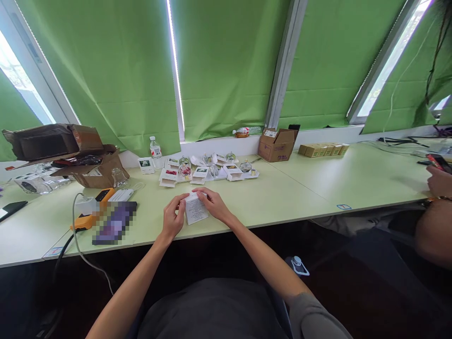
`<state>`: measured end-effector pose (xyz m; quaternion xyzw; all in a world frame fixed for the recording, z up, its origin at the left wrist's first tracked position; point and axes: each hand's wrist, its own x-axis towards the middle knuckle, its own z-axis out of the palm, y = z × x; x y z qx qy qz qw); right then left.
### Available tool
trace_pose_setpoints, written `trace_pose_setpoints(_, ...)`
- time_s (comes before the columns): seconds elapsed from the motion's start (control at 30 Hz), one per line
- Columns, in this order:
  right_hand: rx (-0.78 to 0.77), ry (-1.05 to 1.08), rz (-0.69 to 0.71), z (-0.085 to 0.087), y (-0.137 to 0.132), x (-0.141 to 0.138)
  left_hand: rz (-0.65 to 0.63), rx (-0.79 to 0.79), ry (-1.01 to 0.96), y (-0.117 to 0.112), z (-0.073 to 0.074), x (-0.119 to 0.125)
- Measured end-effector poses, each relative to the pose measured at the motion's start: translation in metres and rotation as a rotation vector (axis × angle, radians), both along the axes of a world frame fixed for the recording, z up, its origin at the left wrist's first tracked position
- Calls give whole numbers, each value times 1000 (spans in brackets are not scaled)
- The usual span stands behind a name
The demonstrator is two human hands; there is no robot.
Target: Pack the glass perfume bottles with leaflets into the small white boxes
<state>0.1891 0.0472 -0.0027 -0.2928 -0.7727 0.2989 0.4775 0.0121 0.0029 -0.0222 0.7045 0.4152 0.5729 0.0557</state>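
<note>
Near the table's front edge, my left hand (174,214) and my right hand (213,205) hold a small white piece covered in fine printed text (196,210). Whether it is a leaflet or the face of a small box, I cannot tell. The left fingers and thumb pinch its upper left side; those on the right close on its top right corner. Just beyond my hands stand several opened white boxes (199,174) with picture labels, among round clear ornaments (246,166). Another white box (146,165) with a dark green picture sits apart at their left.
Cartons (95,172) are piled at the left. An orange power strip (84,221), a cable and a blurred purple flat object (116,222) lie nearer. Behind are a bottle (155,148), an open carton (277,145) and tan boxes (323,149). A person's hand (439,181) holds a phone at right.
</note>
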Motion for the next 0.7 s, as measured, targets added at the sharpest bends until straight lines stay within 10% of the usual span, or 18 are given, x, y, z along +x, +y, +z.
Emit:
trace_pose_setpoints(0.47, 601, -157, -426, -5, -1, 1, 20, -16, -73, 4, -7, 0)
trace_pose_setpoints(0.7, 523, -156, -407, -3, -3, 0, -40, 6, -50, 4, -8, -1)
